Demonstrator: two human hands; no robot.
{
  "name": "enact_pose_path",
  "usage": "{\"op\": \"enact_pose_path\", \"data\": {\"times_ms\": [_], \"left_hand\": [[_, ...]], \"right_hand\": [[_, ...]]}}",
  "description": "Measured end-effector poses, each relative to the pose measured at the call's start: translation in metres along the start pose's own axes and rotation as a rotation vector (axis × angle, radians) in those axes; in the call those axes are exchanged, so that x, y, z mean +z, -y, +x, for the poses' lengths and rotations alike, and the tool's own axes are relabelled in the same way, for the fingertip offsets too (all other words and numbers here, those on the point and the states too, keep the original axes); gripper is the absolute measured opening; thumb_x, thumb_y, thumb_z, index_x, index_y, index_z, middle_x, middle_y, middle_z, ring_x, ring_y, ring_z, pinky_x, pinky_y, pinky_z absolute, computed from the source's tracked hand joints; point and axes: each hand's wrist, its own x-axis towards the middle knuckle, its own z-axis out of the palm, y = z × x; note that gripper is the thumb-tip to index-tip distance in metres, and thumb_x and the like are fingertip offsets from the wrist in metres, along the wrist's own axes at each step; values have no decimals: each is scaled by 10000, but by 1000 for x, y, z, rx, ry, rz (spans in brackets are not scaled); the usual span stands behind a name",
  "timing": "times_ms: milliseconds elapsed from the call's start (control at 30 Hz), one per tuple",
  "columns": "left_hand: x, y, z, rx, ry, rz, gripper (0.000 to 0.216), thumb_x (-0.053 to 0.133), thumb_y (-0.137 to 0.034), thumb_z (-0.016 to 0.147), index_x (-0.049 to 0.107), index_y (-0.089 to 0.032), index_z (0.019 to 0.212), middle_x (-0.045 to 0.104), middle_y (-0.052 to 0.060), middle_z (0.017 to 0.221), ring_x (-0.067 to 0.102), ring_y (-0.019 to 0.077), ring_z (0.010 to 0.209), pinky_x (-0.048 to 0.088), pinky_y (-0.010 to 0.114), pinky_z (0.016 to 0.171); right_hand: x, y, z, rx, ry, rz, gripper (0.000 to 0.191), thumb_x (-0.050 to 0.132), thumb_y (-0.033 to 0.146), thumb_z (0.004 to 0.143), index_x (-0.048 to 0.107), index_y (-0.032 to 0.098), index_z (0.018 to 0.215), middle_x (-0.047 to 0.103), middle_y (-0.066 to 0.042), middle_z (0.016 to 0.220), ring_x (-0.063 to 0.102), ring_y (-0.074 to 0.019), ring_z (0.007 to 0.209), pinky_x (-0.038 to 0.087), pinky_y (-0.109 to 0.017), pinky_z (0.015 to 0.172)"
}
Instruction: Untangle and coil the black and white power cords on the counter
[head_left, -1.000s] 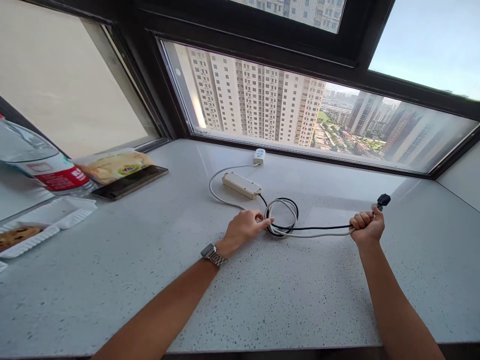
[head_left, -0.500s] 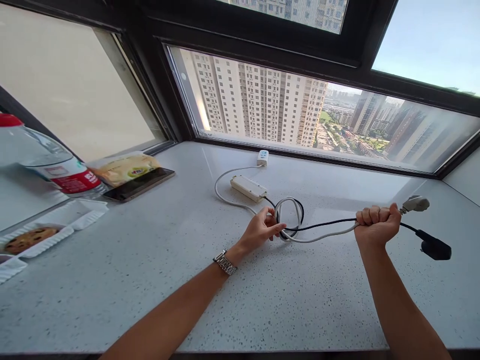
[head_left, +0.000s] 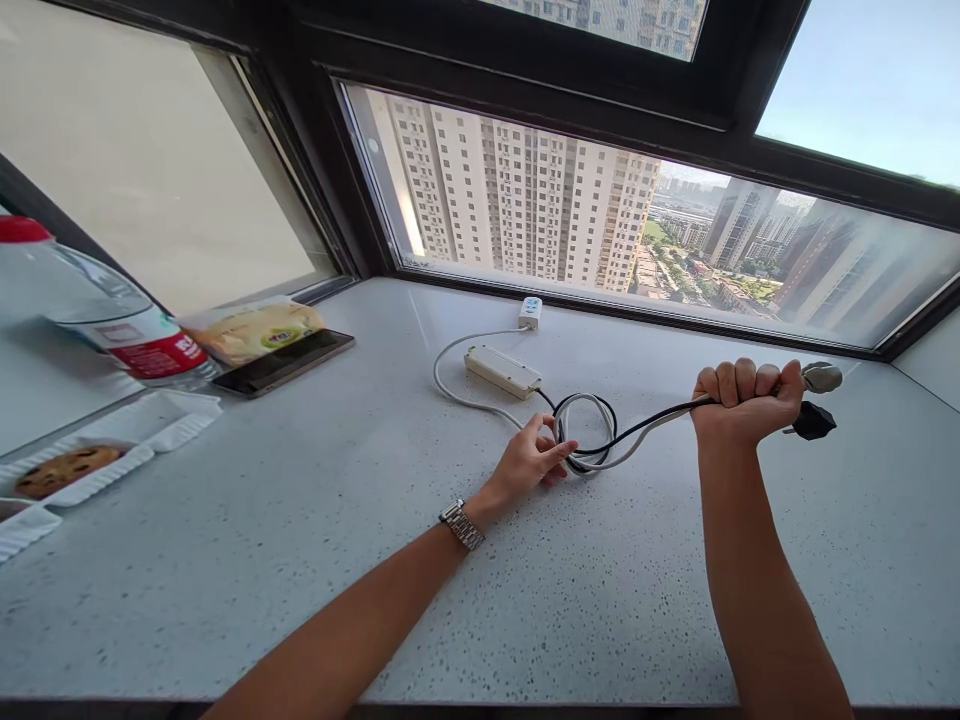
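Black and white power cords (head_left: 645, 428) run together from a loose coil (head_left: 604, 408) to my right hand (head_left: 746, 400). That hand is a raised fist wrapped round both cords near their ends. Beyond it stick out a grey plug (head_left: 823, 378) and a black plug (head_left: 814, 421). My left hand (head_left: 536, 452), with a metal watch at its wrist, pinches the near left side of the coil. The black cord leads to a cream power strip (head_left: 502, 371) behind the coil. From the white cord's far end hangs a small white socket block (head_left: 530, 313) by the window.
On the left stand a large bottle with a red label (head_left: 161, 352), a tissue pack (head_left: 262, 328) and a phone (head_left: 289, 362). Nearer lies a white plastic tray (head_left: 176, 420) with a cookie (head_left: 71, 470). A dark window frame (head_left: 645, 318) borders the speckled counter (head_left: 585, 600).
My right hand has moved up and slightly left, bringing the plugs closer together and slackening the cords. My left hand stays at the coil. The view has shifted slightly.
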Motion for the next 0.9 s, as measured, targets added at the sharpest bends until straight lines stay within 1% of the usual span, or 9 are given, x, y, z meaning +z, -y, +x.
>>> {"op": "enact_pose_path", "data": {"times_ms": [133,200,267,367,500,633,733,833,900], "left_hand": [[2,-2,-4,-91,63,-3,840,694,-496,727,254,-192,1375,708,52,738,666,175,534,458,192,381],[6,-2,-5,-84,29,-27,909,705,-435,732,183,-182,1431,711,55,722,686,192,581,477,195,406],[10,-3,-6,-38,-64,-34,895,703,-397,730,197,-173,1434,703,41,693,697,207,617,494,206,424],[13,-7,-7,65,-188,-23,748,669,-389,741,309,-167,1358,679,12,658,688,199,601,497,216,429],[13,-11,-9,192,-245,-3,500,629,-390,755,416,-182,1156,639,-25,620,641,152,540,473,200,435],[12,-12,-12,297,-276,64,347,604,-386,775,428,-209,1016,584,-59,585,591,118,521,457,196,478],[10,-13,-12,329,-328,136,288,592,-392,780,431,-214,939,562,-59,594,553,109,508,438,206,487],[8,-16,-12,401,-383,226,238,582,-383,777,446,-211,869,607,-6,736,609,144,690,500,265,660],[7,-17,-12,456,-317,261,227,584,-368,761,452,-211,857,626,34,873,618,183,887,494,315,823]], "right_hand": [[-1,2,2,-62,84,-30,487,379,406,886,137,183,527,80,84,463,118,-56,323,133,-206,351],[-4,1,3,-91,115,-57,498,389,421,887,139,184,528,79,85,464,133,-53,318,141,-206,351],[-7,-3,4,-113,129,-93,507,393,439,888,140,186,530,78,87,464,142,-52,314,147,-206,349],[-9,-13,2,-113,113,-143,511,391,455,886,144,184,531,87,89,454,142,-51,310,154,-205,346],[-8,-35,-10,-32,84,-161,491,386,426,886,167,184,520,128,90,428,140,-55,315,166,-204,344],[-16,-75,-31,53,109,-262,497,451,431,841,180,196,498,164,97,416,147,-49,329,177,-202,348],[-35,-109,-45,74,151,-440,520,473,493,804,213,213,452,221,85,397,228,-60,347,244,-221,370],[-58,-134,-54,70,187,-698,525,444,564,794,345,214,414,381,29,407,387,-98,426,350,-257,465],[-70,-142,-57,115,223,-890,535,413,613,789,438,203,446,459,-2,447,437,-122,473,365,-272,503]]}}
